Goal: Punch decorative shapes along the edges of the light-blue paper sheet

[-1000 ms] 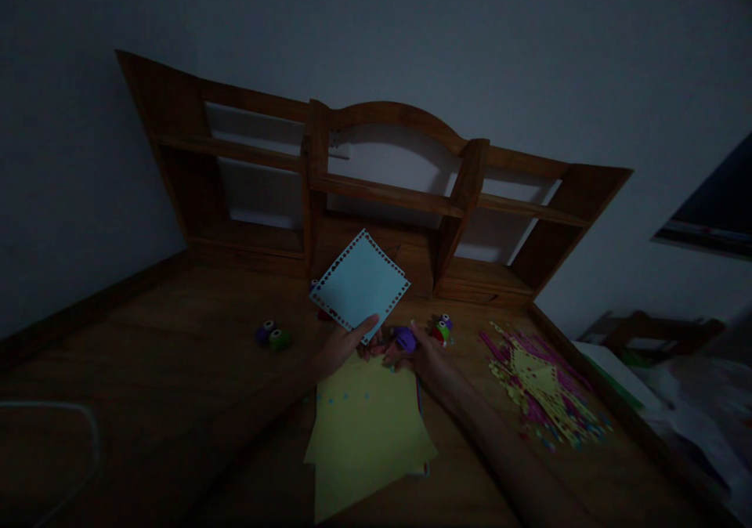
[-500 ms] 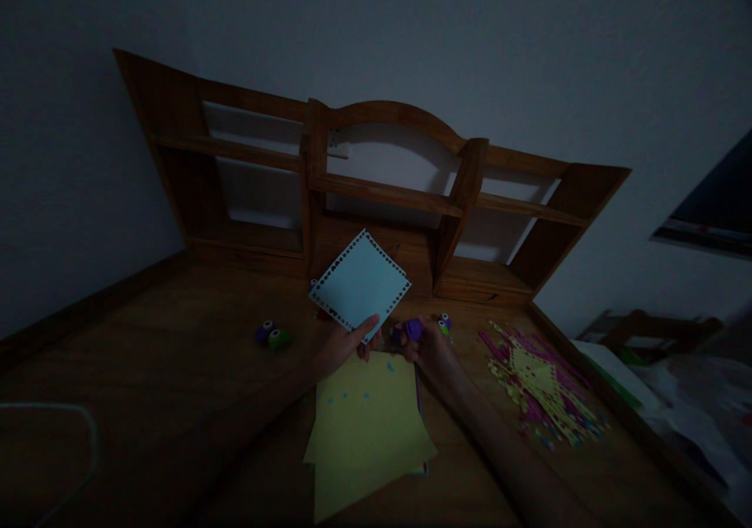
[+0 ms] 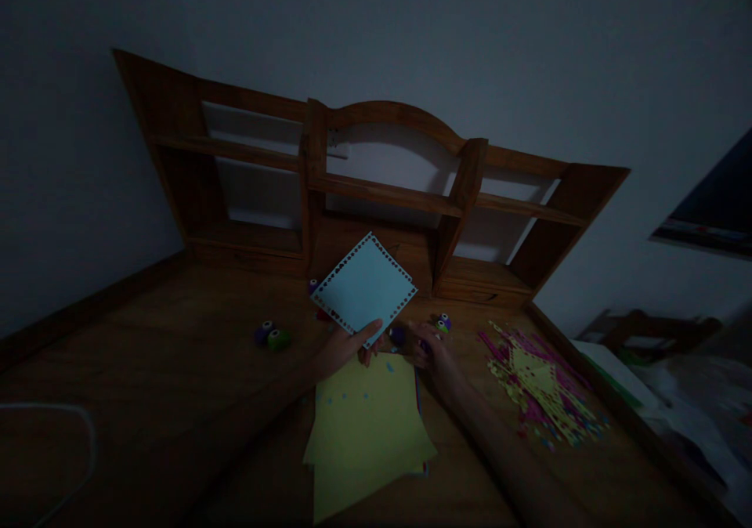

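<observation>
My left hand (image 3: 356, 345) pinches the lower corner of a light blue paper sheet (image 3: 365, 289), raised and tilted like a diamond. Small punched shapes run along its edges. Closed around a purple paper punch (image 3: 424, 345), my right hand (image 3: 435, 352) is just right of the sheet's lower corner; the fingers cover most of the punch. Another dark purple punch (image 3: 398, 335) sits on the desk between the two hands. Below them lies a stack of yellow paper (image 3: 367, 434) with a few blue cut-out bits on it.
Purple and green punches with eye-like dots (image 3: 277, 339) stand at left, and a similar pair (image 3: 443, 323) lies beyond my right hand. Punched paper strips and scraps (image 3: 537, 379) are heaped at right. A wooden shelf unit (image 3: 393, 191) rises at the desk's back. A pale cable (image 3: 91, 434) curves at left.
My right hand has moved slightly right and down with its punch, turning it away from view. The blue sheet has shifted a little to the right in my left hand.
</observation>
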The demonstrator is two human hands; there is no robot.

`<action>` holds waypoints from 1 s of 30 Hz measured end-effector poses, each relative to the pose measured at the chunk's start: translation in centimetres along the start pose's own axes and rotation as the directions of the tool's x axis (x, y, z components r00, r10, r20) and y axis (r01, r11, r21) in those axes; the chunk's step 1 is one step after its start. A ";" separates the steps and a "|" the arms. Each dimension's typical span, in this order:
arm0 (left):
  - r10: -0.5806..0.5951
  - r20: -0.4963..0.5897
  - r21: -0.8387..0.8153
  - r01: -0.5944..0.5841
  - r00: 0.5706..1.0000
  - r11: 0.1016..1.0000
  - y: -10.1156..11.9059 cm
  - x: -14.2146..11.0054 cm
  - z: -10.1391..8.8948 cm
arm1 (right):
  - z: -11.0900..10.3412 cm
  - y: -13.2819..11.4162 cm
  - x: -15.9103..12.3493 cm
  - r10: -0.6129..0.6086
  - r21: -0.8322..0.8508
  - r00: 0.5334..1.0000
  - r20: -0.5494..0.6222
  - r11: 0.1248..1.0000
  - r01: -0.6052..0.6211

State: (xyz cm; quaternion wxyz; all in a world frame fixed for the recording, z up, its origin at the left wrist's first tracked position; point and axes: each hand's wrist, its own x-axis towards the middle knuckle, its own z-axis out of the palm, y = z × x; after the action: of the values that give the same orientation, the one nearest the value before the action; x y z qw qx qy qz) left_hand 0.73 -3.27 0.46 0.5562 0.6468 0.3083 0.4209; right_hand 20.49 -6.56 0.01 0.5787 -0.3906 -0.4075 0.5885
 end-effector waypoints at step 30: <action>0.008 0.089 0.217 -0.027 0.996 0.976 -2.5 0.8 -0.2 | 0.0 -0.5 0.0 -0.364 -0.481 0.907 -0.211 0.847 0.227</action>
State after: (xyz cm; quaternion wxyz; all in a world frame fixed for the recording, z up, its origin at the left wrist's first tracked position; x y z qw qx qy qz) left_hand 1.07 -1.95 -1.82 0.4914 0.7245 0.3220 0.3606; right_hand 20.63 -6.53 0.46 0.6121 -0.5274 -0.4965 0.3172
